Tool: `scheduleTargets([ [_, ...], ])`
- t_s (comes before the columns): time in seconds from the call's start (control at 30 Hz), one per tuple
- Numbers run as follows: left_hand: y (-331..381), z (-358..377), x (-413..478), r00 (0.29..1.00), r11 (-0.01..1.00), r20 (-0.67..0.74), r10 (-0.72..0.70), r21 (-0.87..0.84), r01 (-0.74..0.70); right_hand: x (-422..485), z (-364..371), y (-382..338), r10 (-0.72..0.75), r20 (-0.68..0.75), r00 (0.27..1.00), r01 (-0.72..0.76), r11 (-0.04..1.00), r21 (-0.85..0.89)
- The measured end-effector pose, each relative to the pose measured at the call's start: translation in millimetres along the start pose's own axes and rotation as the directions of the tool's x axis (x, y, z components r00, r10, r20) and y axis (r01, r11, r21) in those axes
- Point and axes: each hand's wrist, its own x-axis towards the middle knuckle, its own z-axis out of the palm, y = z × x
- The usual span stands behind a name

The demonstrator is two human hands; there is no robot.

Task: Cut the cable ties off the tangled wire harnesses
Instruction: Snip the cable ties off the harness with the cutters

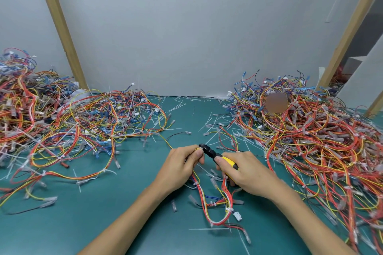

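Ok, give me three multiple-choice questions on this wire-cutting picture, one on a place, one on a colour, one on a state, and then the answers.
1. Where is the nose of the cutters?
A) at the harness pinched by the left hand
B) buried in the far pile
C) off the table

2. What colour is the mat?
A) teal
B) white
C) brown

3. What is the right hand doing?
A) lying flat and open
B) holding the cutters' yellow handles
C) lifting a white connector

Answers:
1 A, the dark tips meet the wires at the left thumb.
2 A, teal shows between the piles.
3 B, the hand is curled round the handles.
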Motion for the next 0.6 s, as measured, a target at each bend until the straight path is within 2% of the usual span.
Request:
scheduleTargets([
  [0.6, -1.3, 0.9, -0.2, 1.0, 1.0, -0.016, -0.003, -0.014, 0.002, -3.4, -0.1, -7.4, 0.055, -0.033, 0.998, -0.059, 0.991, -0.124],
])
